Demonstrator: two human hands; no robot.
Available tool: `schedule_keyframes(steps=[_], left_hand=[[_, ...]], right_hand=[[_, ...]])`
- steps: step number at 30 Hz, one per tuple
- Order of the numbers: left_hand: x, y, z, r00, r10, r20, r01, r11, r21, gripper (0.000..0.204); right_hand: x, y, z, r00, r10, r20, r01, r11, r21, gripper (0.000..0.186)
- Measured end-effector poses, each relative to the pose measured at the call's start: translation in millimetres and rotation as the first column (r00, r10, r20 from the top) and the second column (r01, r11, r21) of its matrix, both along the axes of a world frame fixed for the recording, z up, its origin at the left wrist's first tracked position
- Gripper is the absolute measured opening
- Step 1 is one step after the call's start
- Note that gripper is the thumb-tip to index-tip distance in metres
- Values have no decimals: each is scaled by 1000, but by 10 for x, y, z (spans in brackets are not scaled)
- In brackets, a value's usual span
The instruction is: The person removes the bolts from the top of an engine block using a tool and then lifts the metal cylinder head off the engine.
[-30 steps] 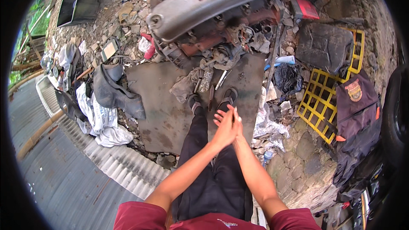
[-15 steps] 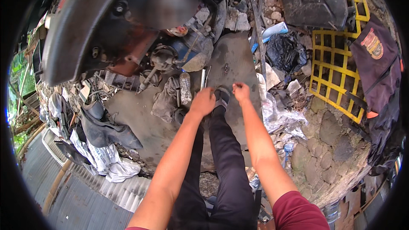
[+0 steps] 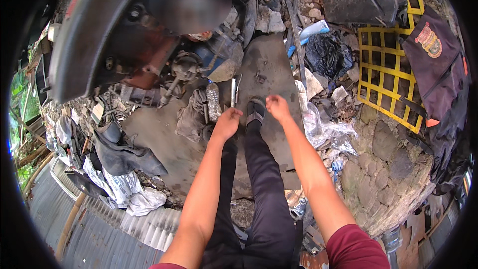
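Note:
My left hand (image 3: 227, 123) is over the dark mat (image 3: 194, 162), just below the near end of a shiny metal tube (image 3: 233, 91). Its fingers curl under, and what they hold, if anything, is hidden. My right hand (image 3: 277, 106) hovers beside my right shoe (image 3: 256, 109), fingers and thumb drawn together; anything in them is too small to make out. A thin metal tool (image 3: 238, 85) lies alongside the tube. Left of these are a clear plastic bottle (image 3: 213, 100) and a crumpled grey cloth (image 3: 190, 118). Small dark parts (image 3: 260, 76) rest farther up the mat.
A vehicle's underside with a large dark curved panel (image 3: 92, 30) fills the far left. On the right are rubble, a black plastic bag (image 3: 326, 54), a yellow grid (image 3: 387, 77) and a dark bag (image 3: 435, 65). Corrugated sheets (image 3: 99, 234) lie at near left.
My left hand has moved left and slightly nearer to me, away from my right shoe. My right hand has shifted slightly left. The view has tilted a little.

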State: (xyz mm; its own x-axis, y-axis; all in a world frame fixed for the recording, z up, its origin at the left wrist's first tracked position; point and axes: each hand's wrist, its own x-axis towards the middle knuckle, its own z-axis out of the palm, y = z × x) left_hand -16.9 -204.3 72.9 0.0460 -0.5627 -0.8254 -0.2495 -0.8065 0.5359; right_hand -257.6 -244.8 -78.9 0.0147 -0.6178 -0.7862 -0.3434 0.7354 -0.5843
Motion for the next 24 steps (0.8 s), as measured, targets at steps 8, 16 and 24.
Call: schedule_keyframes(steps=[8,16,24], left_hand=[[673,-532,2053,999,34,36,-14,895,-445,24],[1718,-1419,3036,685,483,546,382,400,-833,35],[2184,-2432,3194,351,28,936,488,848,-209,127]], right_hand=[[189,634,1223,778,574,-254,-592,806,6,31],[951,213,1852,968,229,99,-213,966,-149,30],[2296,-1998,3689,968,123,219,99,614,-783,62]])
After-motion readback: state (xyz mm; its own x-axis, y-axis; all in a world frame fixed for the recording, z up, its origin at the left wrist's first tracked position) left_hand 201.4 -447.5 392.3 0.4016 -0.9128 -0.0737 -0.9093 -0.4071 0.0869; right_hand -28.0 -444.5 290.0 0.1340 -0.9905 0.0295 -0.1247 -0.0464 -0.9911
